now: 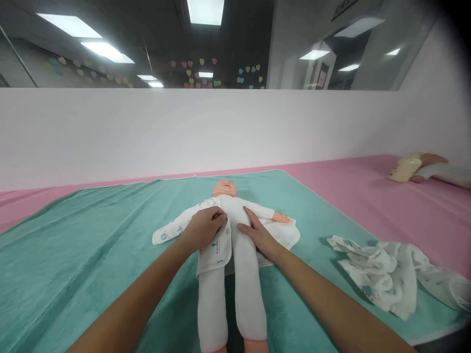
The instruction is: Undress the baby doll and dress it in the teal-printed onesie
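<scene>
A baby doll (247,274) with a white cloth body lies on its back, head at the far end, legs toward me. A white baby shirt (218,251) with small prints covers its left-side arm and that half of the torso; the sleeve reaches past the doll's hand, which is hidden. The shirt's other half lies spread beneath the right-side arm, which is outside any sleeve. My left hand (206,226) is closed, fingertips pinching the shirt's front edge at the chest. My right hand (260,237) rests on the doll's side, fingers apart.
A teal blanket (91,255) lies under the doll, over a pink sheet (342,191). Crumpled white printed clothing (390,274) is at the right. Farther right lies a pale yellow bottle (405,169) by a partly visible brown-and-white object (437,169). A white wall (184,132) stands behind.
</scene>
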Available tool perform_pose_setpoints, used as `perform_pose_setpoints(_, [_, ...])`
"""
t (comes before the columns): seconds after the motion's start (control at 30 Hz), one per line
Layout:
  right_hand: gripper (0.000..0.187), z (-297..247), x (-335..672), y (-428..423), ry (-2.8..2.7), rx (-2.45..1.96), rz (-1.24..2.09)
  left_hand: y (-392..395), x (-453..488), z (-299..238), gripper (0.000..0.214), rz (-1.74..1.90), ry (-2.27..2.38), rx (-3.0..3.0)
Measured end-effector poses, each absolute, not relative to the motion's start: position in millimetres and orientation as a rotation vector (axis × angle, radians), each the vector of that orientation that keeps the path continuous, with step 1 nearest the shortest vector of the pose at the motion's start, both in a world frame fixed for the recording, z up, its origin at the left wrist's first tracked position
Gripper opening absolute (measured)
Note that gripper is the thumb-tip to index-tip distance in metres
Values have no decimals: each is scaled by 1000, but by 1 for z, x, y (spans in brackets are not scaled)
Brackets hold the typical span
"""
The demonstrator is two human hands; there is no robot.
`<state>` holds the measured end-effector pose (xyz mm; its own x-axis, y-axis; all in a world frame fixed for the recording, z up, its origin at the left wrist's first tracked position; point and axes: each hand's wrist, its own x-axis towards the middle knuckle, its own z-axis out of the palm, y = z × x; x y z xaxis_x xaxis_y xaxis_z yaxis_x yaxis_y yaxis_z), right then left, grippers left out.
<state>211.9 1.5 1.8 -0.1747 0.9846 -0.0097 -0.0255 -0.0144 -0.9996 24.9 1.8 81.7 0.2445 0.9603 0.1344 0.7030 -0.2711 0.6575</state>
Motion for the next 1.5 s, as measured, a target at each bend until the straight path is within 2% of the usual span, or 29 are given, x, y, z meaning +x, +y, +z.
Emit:
perform_pose_setpoints(0.23, [73, 1, 222, 3, -1445, -1039, 1319, 2, 36, 74, 30, 896, 1341, 2327])
perform_pose_setpoints(0.33, [69, -2, 225, 5, -1475, -1015, 1304, 20, 48, 71, 27, 886, 1421, 2485])
perform_pose_setpoints(0.43, [72, -3, 226, 6, -1487, -1010, 1261, 48, 68, 75, 29, 797, 1464, 2563])
perform_pose_setpoints(0.5, [70, -2, 228, 5, -1539, -993, 1207, 67, 85, 81, 31, 697, 1401, 2582])
perform_pose_setpoints(0.6, [58, 1, 236, 7, -1671, -1029, 1112, 89, 115, 89, 39, 438, 1259, 2677])
perform_pose_setpoints(0.73, [47, 5, 251, 13, -1806, -1164, 1012, 103, 152, 84, 58, -166, 1136, 2816])
perform_pose_setpoints(0.83, [41, 7, 262, 18, -1887, -1090, 1031, 109, 169, 75, 54, -390, 1157, 2778])
perform_pose_setpoints(0.97, [30, 3, 269, 24, -1864, -1044, 1028, 113, 173, 76, 42, -419, 1170, 2790])
perform_pose_setpoints(1.07, [29, -2, 268, 30, -1829, -1071, 1007, 113, 167, 87, 34, -378, 1168, 2828])
perform_pose_setpoints(1.23, [24, -5, 277, 37, -1762, -1575, 462, 109, 151, 104, 33, -271, 1153, 2878])
perform_pose_setpoints(1.3, [22, -6, 285, 39, -1677, -1722, 341, 107, 146, 106, 32, -270, 1165, 2890])
perform_pose_setpoints(1.43, [33, -11, 300, 40, -1541, -1847, 317, 100, 141, 106, 29, -258, 1201, 2930])
perform_pose_setpoints(1.5, [27, -13, 306, 41, -1493, -1857, 373, 97, 139, 108, 26, -233, 1204, 2944])
